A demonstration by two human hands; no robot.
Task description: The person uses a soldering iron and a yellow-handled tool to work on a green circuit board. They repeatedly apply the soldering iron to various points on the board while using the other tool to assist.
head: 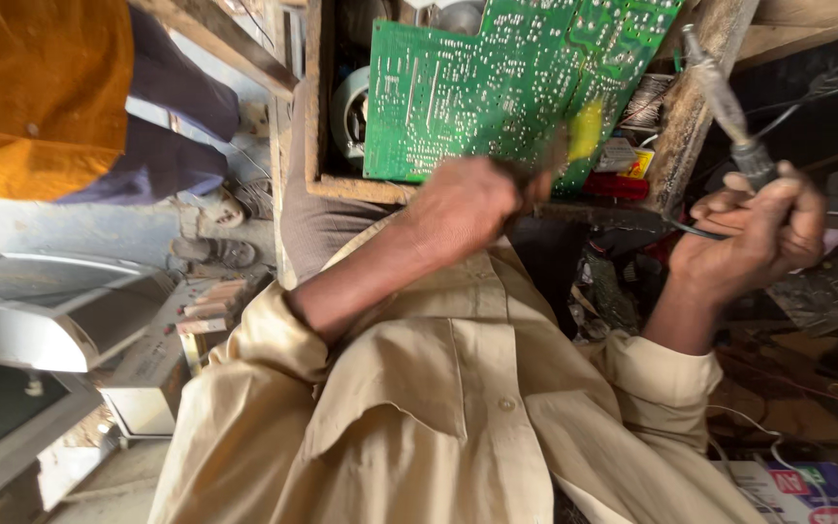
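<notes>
Up close: two hands at a green circuit board

Squarely in view, the green circuit board (506,82) leans inside a wooden frame (314,116), solder side out. The left hand (467,204) is at the board's lower edge, fingers curled tight round a tool with a yellow handle (584,131) (blurred, so its kind is not clear). The right hand (754,233) is off to the side, near the frame's right post, fingers closed about the grip of a soldering iron (725,102) whose shaft points up and away from the board; a cable runs from under that hand. Both sleeves are beige. At upper left another person in an orange garment (36,87) is nearby, and grey monitor casings (50,320) lie at left.
</notes>
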